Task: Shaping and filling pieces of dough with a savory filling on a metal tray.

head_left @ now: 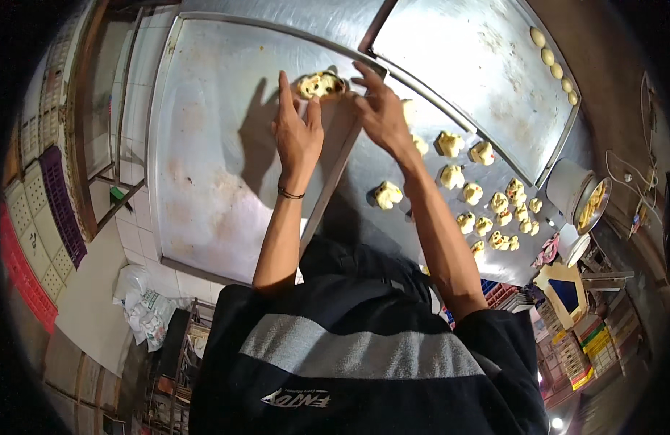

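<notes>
A lumpy piece of yellow dough with dark bits is near the top of the left metal tray. My left hand is just below and left of it, fingers apart with the index finger pointing up and the thumb at the dough's lower edge. My right hand is at the dough's right side, by the tray's rim, its fingers apart and bent; whether it touches the dough is unclear. To the right, several similar dough pieces lie on the steel table.
A second tray at the upper right has several round dough balls along its edge. A pot with food and a pink cloth are at the right. Stacked crates, a metal rack and white sacks are at the left.
</notes>
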`<control>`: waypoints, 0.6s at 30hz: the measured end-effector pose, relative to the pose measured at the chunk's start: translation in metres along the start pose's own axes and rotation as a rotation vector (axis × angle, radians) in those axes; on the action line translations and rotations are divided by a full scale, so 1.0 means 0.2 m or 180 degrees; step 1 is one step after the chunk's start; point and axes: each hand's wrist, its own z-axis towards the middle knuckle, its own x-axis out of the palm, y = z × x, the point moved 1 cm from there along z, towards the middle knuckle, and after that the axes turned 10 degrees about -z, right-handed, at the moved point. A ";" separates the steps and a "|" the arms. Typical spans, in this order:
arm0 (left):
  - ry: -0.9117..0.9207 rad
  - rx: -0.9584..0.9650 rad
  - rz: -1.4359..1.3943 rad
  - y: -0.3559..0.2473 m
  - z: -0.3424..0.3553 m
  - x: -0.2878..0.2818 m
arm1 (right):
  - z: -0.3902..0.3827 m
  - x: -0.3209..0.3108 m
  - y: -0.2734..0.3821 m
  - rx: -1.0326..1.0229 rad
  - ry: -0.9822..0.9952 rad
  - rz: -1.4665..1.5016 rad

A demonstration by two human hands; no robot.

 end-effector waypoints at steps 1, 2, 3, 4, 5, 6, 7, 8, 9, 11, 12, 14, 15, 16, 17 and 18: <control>-0.0395 0.0574 0.0330 0.00 0.00 -0.01 | -0.01 -0.04 0.02 -0.0121 0.0043 0.0220; -0.0784 0.1154 0.0662 0.01 0.00 0.00 | -0.05 -0.09 0.04 -0.0093 0.0010 0.0447; -0.0524 0.0963 0.0356 0.02 0.00 0.03 | -0.07 -0.14 0.01 -0.0031 -0.0064 0.0427; -0.0231 0.0779 0.0044 0.03 0.00 0.10 | -0.11 -0.21 -0.06 0.0047 -0.0162 0.0401; -0.0085 0.1298 -0.0342 0.02 0.02 0.17 | -0.15 -0.28 -0.15 0.0039 -0.0210 0.0409; 0.0363 0.0947 -0.0708 0.02 0.04 0.27 | -0.19 -0.34 -0.23 0.0041 -0.0254 0.0429; 0.0666 0.1107 -0.0454 0.01 0.04 0.34 | -0.24 -0.39 -0.27 0.0173 -0.0335 0.0305; 0.0999 0.1284 -0.0225 -0.01 0.07 0.42 | -0.30 -0.44 -0.29 0.0322 -0.0457 0.0160; 0.0875 0.1574 0.0167 0.03 0.11 0.49 | -0.36 -0.44 -0.30 0.0269 -0.0669 0.0209; 0.0873 0.1505 0.0361 0.22 0.25 0.62 | -0.46 -0.42 -0.36 0.0355 -0.0802 0.0117; 0.0502 0.1545 0.0698 0.27 0.33 0.66 | -0.51 -0.40 -0.38 0.0383 -0.0829 0.0196; 0.0347 0.1558 0.0862 0.25 0.46 0.69 | -0.64 -0.40 -0.43 0.0497 -0.1036 0.0252; 0.0185 0.1480 0.0902 0.26 0.56 0.66 | -0.68 -0.37 -0.46 0.0609 -0.1078 0.0493; 0.0012 0.1390 0.0946 0.27 0.66 0.62 | -0.72 -0.33 -0.47 0.0716 -0.1099 0.0739; 0.0158 0.1160 0.0788 0.23 0.75 0.59 | -0.76 -0.32 -0.50 0.0826 -0.1106 0.1059; 0.0290 0.0924 0.0629 0.19 0.83 0.55 | -0.78 -0.30 -0.52 0.0825 -0.1167 0.1084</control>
